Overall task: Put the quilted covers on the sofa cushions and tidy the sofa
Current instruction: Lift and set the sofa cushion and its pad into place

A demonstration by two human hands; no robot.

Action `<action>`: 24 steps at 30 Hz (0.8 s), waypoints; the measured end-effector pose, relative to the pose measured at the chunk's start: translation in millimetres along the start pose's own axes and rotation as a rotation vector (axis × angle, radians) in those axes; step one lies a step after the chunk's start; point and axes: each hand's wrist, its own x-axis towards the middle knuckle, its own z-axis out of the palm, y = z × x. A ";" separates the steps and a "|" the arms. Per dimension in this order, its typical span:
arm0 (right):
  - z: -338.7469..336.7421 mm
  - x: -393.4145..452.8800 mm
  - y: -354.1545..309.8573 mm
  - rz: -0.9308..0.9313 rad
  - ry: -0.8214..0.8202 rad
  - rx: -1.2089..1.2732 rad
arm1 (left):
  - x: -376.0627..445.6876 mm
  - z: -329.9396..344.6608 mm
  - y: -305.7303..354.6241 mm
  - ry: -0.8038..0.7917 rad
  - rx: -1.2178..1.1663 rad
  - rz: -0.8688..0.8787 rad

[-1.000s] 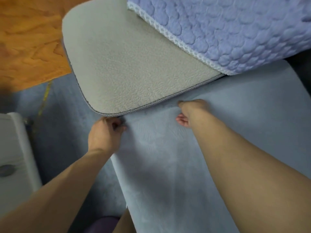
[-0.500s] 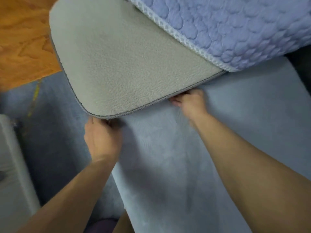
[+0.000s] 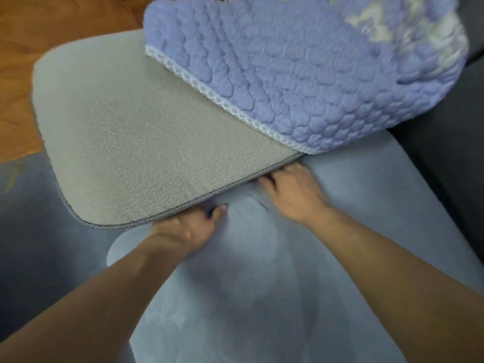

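A grey cushion (image 3: 146, 142) lies tilted across the middle of the head view, its right part inside a lavender quilted cover (image 3: 301, 74) with a white lace edge. Below it spreads a pale blue cover (image 3: 275, 284). My left hand (image 3: 188, 229) and my right hand (image 3: 290, 189) sit at the blue cover's far edge, right against the grey cushion's near rim. Both hands grip that edge with curled fingers. The fingertips are hidden under the cushion, and small creases run between the hands.
Dark grey sofa upholstery (image 3: 450, 153) rises on the right. A blue-grey rug (image 3: 39, 244) covers the floor on the left, and orange wooden flooring (image 3: 52, 27) shows at the top left.
Both hands have pushed forward with the blue cover's edge, under the grey cushion's rim. The view has shifted, so more of the quilted cover and the dark sofa shows.
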 end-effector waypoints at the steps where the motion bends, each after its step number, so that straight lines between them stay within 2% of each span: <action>1: -2.6 5.0 13.5 0.029 0.006 -0.060 | 3.1 1.0 1.3 -0.030 -0.006 -0.030; 7: 15.5 34.4 25.0 -0.036 -0.126 -0.181 | 9.5 -3.7 14.9 -0.058 -0.051 -0.102; 10: 12.5 52.6 21.3 0.003 -0.110 -0.067 | 3.4 -3.0 7.8 -0.051 -0.124 -0.059; 13: 17.0 62.0 20.6 -0.016 -0.082 -0.034 | 2.0 2.4 0.1 -0.015 0.020 -0.041; 16: 23.4 58.5 22.5 -0.002 -0.091 -0.107 | 3.4 -3.2 4.2 -0.044 0.033 -0.030; 20: 16.5 32.4 6.4 -0.008 -0.192 -0.199 | -27.2 -7.6 -4.4 -0.110 0.019 -0.063; 24: 12.3 14.8 -5.4 -0.064 -0.131 -0.245 | -52.7 -10.8 -28.0 -0.178 -0.033 -0.079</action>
